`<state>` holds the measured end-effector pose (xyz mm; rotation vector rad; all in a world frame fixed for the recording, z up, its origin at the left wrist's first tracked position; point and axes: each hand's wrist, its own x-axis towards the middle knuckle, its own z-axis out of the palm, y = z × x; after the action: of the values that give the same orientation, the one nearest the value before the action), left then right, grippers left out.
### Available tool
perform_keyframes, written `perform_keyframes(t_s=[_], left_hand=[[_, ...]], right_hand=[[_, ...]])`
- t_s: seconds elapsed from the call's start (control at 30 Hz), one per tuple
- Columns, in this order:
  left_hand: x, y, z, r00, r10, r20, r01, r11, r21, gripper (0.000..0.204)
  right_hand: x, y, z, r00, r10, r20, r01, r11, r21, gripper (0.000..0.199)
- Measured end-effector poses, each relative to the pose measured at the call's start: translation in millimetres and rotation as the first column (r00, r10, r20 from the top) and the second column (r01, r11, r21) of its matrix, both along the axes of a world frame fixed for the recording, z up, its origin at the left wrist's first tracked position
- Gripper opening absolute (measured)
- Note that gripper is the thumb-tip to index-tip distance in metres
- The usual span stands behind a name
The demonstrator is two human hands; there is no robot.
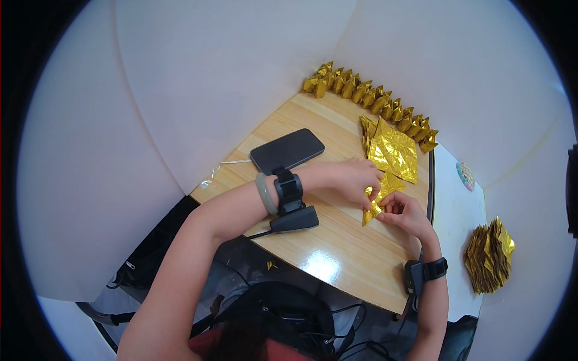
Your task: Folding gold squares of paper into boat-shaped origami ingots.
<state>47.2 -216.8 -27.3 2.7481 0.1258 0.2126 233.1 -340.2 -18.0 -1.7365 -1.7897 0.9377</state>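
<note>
Both hands meet over a piece of gold foil paper near the right side of the wooden table. My left hand comes from the left, its fingers bent down and pinching the foil's edge. On the foil's near right side, my right hand pinches it between thumb and fingertips. The near end of the foil narrows to a folded point. Just beyond lies a stack of gold foil sheets, its top sheet creased. Part of the worked piece is hidden under my left fingers.
A row of folded gold foil pieces lines the table's far edge. A black phone with a white cable lies left of my hands. On the white surface at right are a thick gold foil bundle and a small patterned oval object. White walls surround the table.
</note>
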Motion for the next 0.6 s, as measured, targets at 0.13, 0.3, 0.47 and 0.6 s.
perform_keyframes(t_s=[0.13, 0.3, 0.47, 0.6], left_hand=[[-1.3, -4.4, -4.0, 0.996, 0.063, -0.056, -0.064, 0.998, -0.024, 0.027], [2.1, 0.5, -9.0, 0.992, 0.078, -0.096, -0.086, 0.993, -0.079, 0.031], [3.4, 9.3, -16.5, 1.000, 0.016, -0.010, -0.017, 0.996, -0.092, 0.024], [2.1, 13.2, -15.6, 1.000, 0.009, -0.003, -0.009, 0.997, -0.071, 0.022]], right_hand=[[2.5, 1.9, -2.5, 0.999, -0.013, 0.053, 0.010, 0.999, 0.052, 0.022], [25.4, 4.6, -18.4, 0.965, -0.202, 0.168, 0.105, 0.884, 0.456, 0.038], [30.1, 4.7, -14.9, 0.947, -0.203, 0.250, 0.039, 0.843, 0.536, 0.037], [27.1, 3.4, -2.3, 0.981, -0.056, 0.187, -0.041, 0.876, 0.480, 0.018]])
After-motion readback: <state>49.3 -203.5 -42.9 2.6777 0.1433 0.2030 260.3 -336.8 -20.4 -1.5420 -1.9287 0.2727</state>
